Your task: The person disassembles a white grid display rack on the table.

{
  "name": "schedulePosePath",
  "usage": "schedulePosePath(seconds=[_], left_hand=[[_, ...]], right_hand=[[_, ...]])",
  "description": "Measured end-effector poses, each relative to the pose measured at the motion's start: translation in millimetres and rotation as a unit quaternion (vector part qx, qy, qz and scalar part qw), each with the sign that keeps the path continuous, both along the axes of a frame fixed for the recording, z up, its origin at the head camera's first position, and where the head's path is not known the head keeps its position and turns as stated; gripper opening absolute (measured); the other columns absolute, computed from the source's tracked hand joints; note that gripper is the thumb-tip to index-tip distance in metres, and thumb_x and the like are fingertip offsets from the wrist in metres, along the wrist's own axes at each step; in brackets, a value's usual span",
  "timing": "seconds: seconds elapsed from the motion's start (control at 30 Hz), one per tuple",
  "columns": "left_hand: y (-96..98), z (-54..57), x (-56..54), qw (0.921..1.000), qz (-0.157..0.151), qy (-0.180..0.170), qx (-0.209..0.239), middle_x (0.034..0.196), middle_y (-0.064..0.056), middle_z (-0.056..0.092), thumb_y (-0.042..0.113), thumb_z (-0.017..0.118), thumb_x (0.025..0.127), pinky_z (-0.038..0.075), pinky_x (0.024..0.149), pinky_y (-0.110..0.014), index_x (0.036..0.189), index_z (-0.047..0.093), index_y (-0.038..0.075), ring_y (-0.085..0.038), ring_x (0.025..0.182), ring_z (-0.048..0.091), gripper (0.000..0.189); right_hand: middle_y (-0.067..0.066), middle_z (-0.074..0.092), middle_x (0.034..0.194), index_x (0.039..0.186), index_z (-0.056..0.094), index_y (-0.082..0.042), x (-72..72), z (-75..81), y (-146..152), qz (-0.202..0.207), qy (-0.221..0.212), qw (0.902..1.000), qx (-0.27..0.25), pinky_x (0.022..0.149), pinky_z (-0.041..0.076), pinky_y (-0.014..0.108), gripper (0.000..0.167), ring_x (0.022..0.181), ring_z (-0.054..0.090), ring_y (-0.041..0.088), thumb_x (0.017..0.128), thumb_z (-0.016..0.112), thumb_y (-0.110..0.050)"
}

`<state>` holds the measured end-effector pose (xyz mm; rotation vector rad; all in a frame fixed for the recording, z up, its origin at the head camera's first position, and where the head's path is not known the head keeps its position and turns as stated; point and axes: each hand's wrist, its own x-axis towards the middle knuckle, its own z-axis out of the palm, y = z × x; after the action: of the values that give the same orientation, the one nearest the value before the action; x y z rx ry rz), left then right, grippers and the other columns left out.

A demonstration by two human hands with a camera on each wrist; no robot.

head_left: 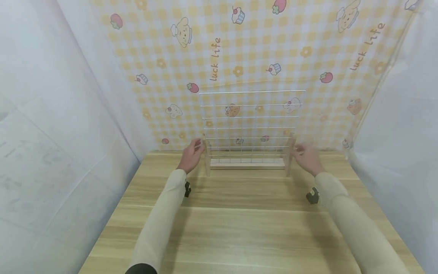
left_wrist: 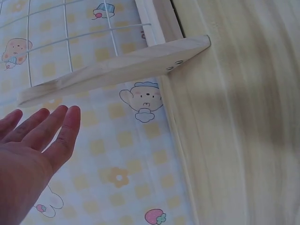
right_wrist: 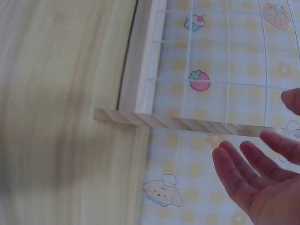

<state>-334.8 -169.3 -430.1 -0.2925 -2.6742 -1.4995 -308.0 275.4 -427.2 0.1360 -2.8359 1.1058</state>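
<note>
A white wire grid rack (head_left: 253, 91) stands upright at the back of the table, on a wooden base bar (head_left: 247, 166) between two wooden side pieces. My left hand (head_left: 191, 156) is beside the left side piece (left_wrist: 117, 69), its fingers extended and a small gap apart from the wood in the left wrist view. On the other side, my right hand (head_left: 309, 158) is beside the right side piece (right_wrist: 187, 123). Its fingers are loosely bent, with the index fingertip close to the wood's upper end; whether it touches I cannot tell. Neither hand grips the rack.
Behind the rack hangs a yellow checked cloth (head_left: 253, 49) with cartoon prints. White sheets (head_left: 68, 114) wall off the left and right sides. The wood-grain table (head_left: 246, 236) extends toward me, under both forearms.
</note>
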Motion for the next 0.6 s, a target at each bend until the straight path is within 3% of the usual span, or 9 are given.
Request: schedulePosePath(seconds=[0.17,0.37,0.6], left_hand=[[6.4,5.6,-10.0,1.0000,-0.003,-0.001,-0.006,0.160,-0.022,0.035,0.033,0.040,0.108,0.042,0.117,-0.052,0.156,0.026,0.007,-0.040,0.143,0.045,0.057],[14.3,10.5,-21.7,0.9998,0.001,0.000,-0.022,0.164,-0.020,0.030,0.037,0.039,0.108,0.042,0.117,-0.050,0.159,0.022,0.008,-0.040,0.143,0.045,0.061],[19.1,8.3,-30.7,0.9996,0.021,0.000,-0.019,0.165,-0.014,0.031,0.031,0.039,0.107,0.040,0.119,-0.048,0.159,0.025,0.009,-0.039,0.144,0.044,0.058]], right_hand=[[0.038,0.050,0.138,0.141,0.042,0.010,-10.9,18.0,1,-0.056,0.012,0.9981,-0.021,0.103,0.047,0.065,0.058,0.125,0.052,0.054,0.104,0.043,-0.034],[0.036,0.055,0.137,0.142,0.045,0.007,-24.2,34.8,-4,-0.102,0.039,0.9930,-0.045,0.105,0.049,0.059,0.056,0.126,0.056,0.050,0.099,0.049,-0.029],[0.034,0.058,0.135,0.137,0.053,0.007,-27.1,40.6,-16,-0.109,0.036,0.9904,-0.077,0.106,0.049,0.057,0.045,0.124,0.058,0.050,0.098,0.049,-0.014]])
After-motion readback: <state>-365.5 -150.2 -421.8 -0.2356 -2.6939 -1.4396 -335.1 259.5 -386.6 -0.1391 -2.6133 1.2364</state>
